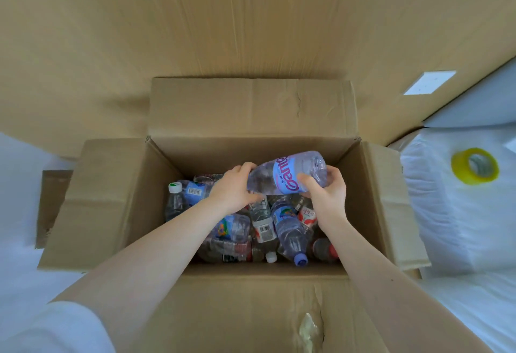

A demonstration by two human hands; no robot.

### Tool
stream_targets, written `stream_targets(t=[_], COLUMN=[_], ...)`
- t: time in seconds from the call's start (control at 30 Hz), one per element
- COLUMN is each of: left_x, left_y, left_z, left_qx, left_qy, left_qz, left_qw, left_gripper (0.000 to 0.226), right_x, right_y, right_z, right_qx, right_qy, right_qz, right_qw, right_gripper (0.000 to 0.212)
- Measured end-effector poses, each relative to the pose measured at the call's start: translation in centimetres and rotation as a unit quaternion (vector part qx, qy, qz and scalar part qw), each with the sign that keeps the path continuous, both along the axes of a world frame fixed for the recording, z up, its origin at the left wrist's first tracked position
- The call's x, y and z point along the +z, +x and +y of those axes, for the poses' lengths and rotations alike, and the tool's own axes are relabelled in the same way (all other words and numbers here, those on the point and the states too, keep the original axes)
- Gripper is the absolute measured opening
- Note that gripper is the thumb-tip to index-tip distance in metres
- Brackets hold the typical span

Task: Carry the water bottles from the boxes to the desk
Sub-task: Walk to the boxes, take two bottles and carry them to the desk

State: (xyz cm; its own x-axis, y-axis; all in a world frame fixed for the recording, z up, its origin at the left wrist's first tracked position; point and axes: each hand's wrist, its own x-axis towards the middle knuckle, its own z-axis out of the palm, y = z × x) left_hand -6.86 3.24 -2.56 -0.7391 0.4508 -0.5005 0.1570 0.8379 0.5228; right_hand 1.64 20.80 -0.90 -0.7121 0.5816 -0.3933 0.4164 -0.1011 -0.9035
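You are at the pick-up step: both your hands hold one clear water bottle [287, 174] lying level above the heap, over the far half of the open cardboard box [251, 151] and not yet out past its rim. Your left hand [233, 189] curls round the neck end and hides the cap. Your right hand [325, 193] wraps thumb and fingers round the base end, beside the label. That label carries pink script, upside down to you, which reads as "Ganten", with the end of the word curving out of sight. Next, I judge, you need to lift the bottle clear of the walls and flaps and turn to the desk, which is not in view. Many other bottles [290, 227] lie jumbled on the box floor. Two show barcodes, and their other writing is too small to read.
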Motion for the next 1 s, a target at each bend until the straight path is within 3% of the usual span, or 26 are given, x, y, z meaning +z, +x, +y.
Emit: stream_targets(t=[0.13,0.2,0.3,0.4,0.57,0.63,0.77,0.9,1.0], left_x=[1.4,2.1,2.9,3.6,4.5,4.7,5.2,5.3,4.5], left_y=[0.4,0.8,1.4,1.8,2.5,2.7,2.7,2.4,2.0], left_z=[-1.6,-2.7,-4.1,-4.8,-3.6,-3.3,-3.4,-3.6,-4.2], left_qx=[0.034,0.105,0.25,0.341,0.289,0.333,0.385,0.408,0.426], left_qy=[0.02,0.094,0.24,0.339,0.394,0.437,0.467,0.449,0.414], left_qz=[0.057,0.079,0.058,-0.054,-0.114,-0.113,-0.111,-0.072,-0.074], left_qw=[0.998,0.987,0.936,0.875,0.865,0.828,0.789,0.792,0.801], left_gripper=[0.086,0.093,0.105,0.095,0.061,0.052,0.078,0.077,0.06], right_x=[1.7,2.4,2.7,3.0,2.8,2.7,2.4,1.6,1.1], right_y=[-0.5,-1.0,-1.5,-1.6,-1.4,-1.3,-1.4,-1.3,-0.8], right_z=[-1.1,-1.6,-2.3,-3.3,-5.2,-5.5,-5.6,-5.5,-4.8], right_qx=[-0.045,-0.07,-0.091,-0.094,-0.038,0.005,0.08,0.157,0.219], right_qy=[-0.132,-0.182,-0.258,-0.347,-0.419,-0.419,-0.354,-0.214,-0.088], right_qz=[0.015,0.019,0.018,0.015,0.015,0.007,-0.061,-0.084,-0.076], right_qw=[0.99,0.981,0.962,0.933,0.907,0.908,0.93,0.961,0.969], right_gripper=[0.024,0.018,0.027,0.035,0.04,0.037,0.031,0.03,0.036])
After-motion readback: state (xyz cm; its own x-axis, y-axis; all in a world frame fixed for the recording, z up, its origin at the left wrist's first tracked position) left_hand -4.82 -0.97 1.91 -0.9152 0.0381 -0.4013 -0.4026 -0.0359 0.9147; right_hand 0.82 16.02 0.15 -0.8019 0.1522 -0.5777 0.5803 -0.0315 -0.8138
